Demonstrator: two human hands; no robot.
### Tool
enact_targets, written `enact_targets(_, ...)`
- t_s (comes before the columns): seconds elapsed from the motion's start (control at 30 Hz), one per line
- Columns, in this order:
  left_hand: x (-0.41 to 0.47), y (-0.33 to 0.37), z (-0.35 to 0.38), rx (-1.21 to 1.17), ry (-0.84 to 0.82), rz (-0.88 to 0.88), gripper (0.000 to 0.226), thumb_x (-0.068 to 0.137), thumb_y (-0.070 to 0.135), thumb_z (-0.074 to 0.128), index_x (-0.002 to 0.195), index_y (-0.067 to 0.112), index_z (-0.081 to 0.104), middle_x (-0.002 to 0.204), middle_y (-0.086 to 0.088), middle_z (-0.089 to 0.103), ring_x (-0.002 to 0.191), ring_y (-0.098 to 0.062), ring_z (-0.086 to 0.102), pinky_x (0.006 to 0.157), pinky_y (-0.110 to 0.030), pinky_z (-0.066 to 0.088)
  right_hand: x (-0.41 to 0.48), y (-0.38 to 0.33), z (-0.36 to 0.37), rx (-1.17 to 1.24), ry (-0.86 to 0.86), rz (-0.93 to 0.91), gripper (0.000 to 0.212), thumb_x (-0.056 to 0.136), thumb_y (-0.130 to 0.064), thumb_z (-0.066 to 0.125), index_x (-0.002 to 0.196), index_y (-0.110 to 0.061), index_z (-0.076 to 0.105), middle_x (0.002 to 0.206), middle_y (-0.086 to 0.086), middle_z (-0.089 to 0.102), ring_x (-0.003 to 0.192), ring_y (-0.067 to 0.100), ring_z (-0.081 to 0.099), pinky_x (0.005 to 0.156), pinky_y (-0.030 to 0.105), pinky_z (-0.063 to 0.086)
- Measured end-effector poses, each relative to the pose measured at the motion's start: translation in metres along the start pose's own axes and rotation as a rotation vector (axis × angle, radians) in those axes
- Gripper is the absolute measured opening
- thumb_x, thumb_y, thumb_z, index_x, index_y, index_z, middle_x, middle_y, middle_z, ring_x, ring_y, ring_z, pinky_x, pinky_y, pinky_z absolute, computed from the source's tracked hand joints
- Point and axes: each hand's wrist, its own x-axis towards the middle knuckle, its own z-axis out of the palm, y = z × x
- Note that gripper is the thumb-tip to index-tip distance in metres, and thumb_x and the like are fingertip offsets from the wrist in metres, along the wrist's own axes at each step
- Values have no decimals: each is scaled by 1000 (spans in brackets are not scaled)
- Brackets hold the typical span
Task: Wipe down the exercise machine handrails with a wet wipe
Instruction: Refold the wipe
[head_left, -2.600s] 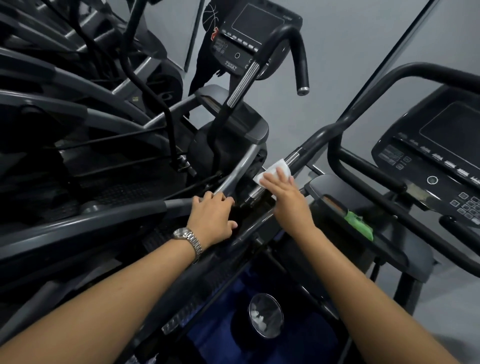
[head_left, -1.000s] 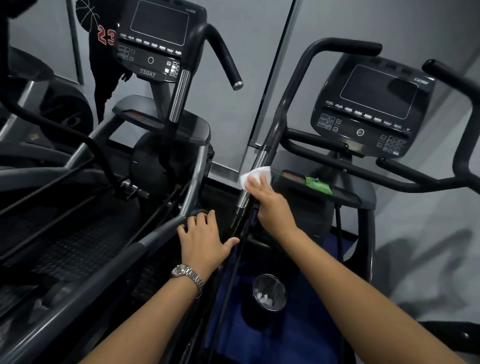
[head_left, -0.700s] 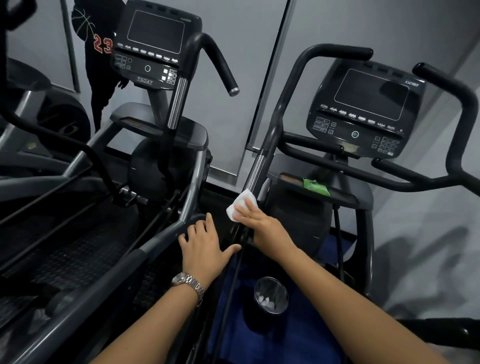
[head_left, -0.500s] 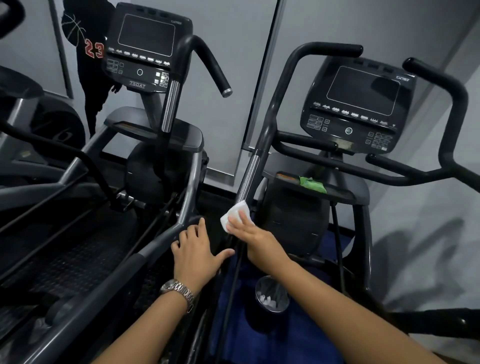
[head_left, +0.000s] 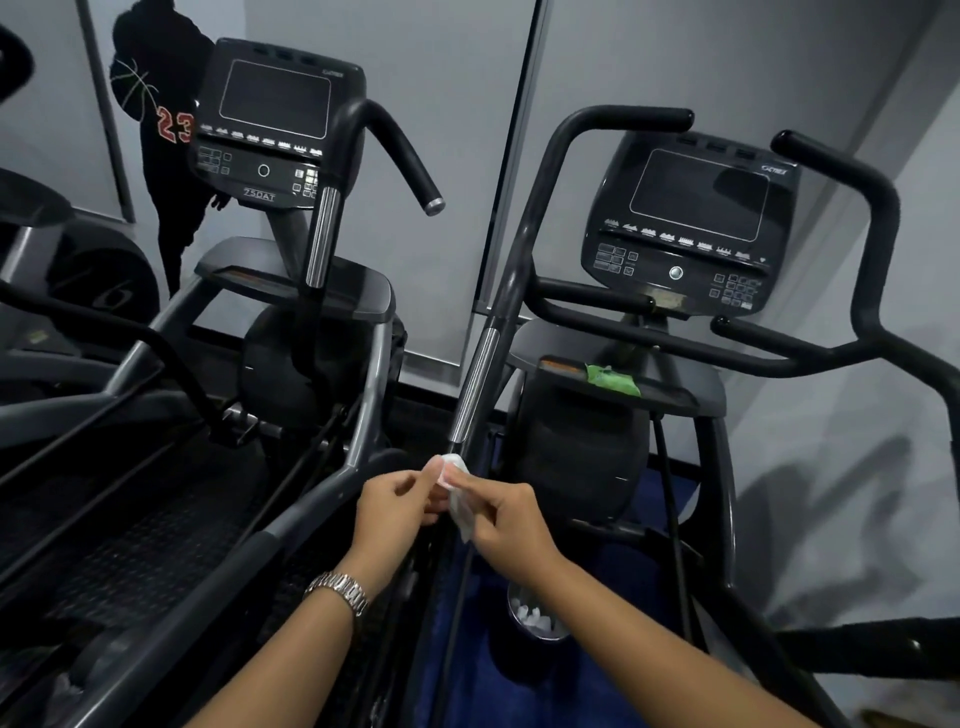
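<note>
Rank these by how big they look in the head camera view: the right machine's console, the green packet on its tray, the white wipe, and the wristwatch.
1. Console, clearly largest.
2. White wipe, held between both hands.
3 and 4. Green packet and wristwatch look about alike; the watch is much nearer the camera, so I won't rank them.

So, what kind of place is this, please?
Most likely a gym. Two cardio machines stand side by side, each with a console and curved handrails. The left hand and right hand hold a wet wipe together, and a green wipe pack lies on a machine tray.
</note>
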Motion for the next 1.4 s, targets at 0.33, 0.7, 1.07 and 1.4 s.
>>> enact_targets(0.33,6,12,-10,-189,61,-45,19,96,13,52,78,6,55,78,-12,61,76,-23,56,72,-38,46,69,-8,-39,-430,119,-236,33,89,-16,61,120,-7,64,135,7,55,129,23,49,105,49,42)
enact_targets(0.7,9,-5,-25,239,9,143,5,90,6,55,91,9,58,77,3,60,73,-8,53,60,-10,41,128,4,-44,-1051,-259,-56,70,99,-54,17,152,-12,-4,157,1,-20,142,18,-23,113,51,-9)
enact_targets(1.07,35,-34,4,508,342,339,24,81,16,70,93,16,49,97,3,47,84,-11,47,76,-24,44,134,17,-39,-1038,-213,-110,67,99,-50,15,152,-10,4,160,1,-10,142,21,-27,115,48,-11)
enact_targets(1.4,29,-52,-5,234,113,206,12,87,18,65,94,22,74,89,8,70,85,-1,64,77,-15,48,135,26,-36,-981,-160,-162,66,100,-48,21,151,-8,10,160,2,-5,144,23,-21,117,46,-7)
